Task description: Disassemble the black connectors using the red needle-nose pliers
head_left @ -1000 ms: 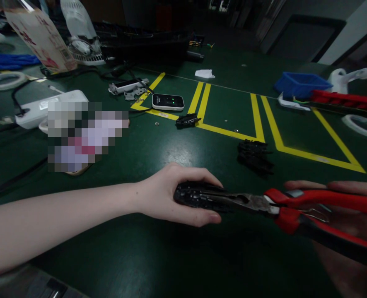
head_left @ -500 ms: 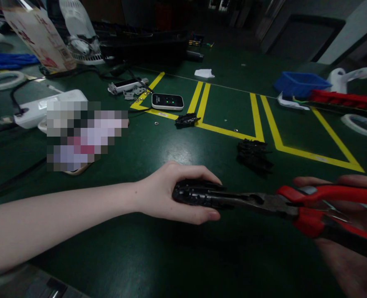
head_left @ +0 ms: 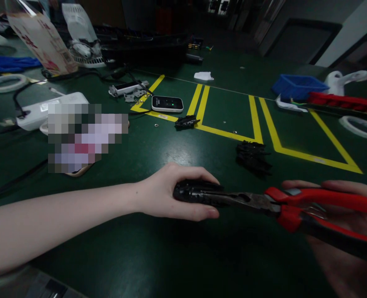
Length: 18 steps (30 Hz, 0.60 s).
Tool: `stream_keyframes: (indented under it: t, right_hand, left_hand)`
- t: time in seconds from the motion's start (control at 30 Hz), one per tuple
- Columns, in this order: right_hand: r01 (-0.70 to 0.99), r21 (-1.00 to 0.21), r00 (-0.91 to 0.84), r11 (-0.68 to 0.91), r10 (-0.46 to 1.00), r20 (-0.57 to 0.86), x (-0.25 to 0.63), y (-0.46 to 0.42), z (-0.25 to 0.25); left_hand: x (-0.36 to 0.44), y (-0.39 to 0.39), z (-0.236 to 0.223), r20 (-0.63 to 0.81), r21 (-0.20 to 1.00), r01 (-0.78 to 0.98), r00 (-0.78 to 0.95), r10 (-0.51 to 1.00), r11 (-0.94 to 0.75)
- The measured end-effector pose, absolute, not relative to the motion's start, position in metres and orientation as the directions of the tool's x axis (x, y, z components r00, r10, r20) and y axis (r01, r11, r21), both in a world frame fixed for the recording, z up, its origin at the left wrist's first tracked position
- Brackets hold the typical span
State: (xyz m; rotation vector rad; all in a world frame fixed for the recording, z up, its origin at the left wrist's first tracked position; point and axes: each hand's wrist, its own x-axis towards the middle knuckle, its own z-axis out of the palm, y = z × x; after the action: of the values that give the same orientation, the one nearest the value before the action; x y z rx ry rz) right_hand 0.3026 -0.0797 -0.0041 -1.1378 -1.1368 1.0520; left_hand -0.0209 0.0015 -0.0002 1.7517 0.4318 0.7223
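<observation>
My left hand (head_left: 174, 194) is wrapped round a glossy black plastic part (head_left: 191, 193), thumb on its near side and fingers on the far side. Red-and-black handles of long-nose pliers (head_left: 261, 201) rest in my right hand (head_left: 348, 223), which is partly cut off by the right edge. The pliers' jaws point left and reach onto the black part; their tips are too dark to make out. A cluster of black plastic pieces (head_left: 252, 157) lies beyond the pliers, and a smaller black piece (head_left: 186, 121) sits on a yellow tape line.
Yellow tape marks boxes on the green table (head_left: 134, 256). A small device with green lights (head_left: 167, 103) lies ahead. At left are a power strip (head_left: 53, 108) and a blurred-out phone-like object (head_left: 87, 142); at right, a blue bin (head_left: 298, 87), a red strip (head_left: 345, 103) and a tape roll (head_left: 361, 126).
The pliers and my right hand shifted right, then came back left. My left hand has kept its grip on the black part almost in place.
</observation>
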Motion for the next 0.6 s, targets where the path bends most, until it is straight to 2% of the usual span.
stream_keyframes:
  t: [0.1, 0.23, 0.6]
  right_hand:
    - [-0.013, -0.991, 0.143, 0.133, 0.981, 0.130, 0.301, -0.080, -0.004]
    - [0.022, -0.990, 0.065, 0.139, 0.988, 0.140, 0.310, -0.072, -0.006]
    - [0.318, -0.932, -0.061, 0.173, 0.985, 0.162, 0.325, -0.059, 0.008]
  left_hand:
    - [-0.022, 0.003, 0.001, 0.230, 0.956, -0.055, 0.751, 0.619, -0.288]
    - [-0.022, 0.002, 0.001, 0.213, 0.963, -0.054, 0.754, 0.622, -0.264]
    - [-0.020, -0.003, 0.007, 0.147, 0.975, 0.026, 0.663, 0.734, -0.219]
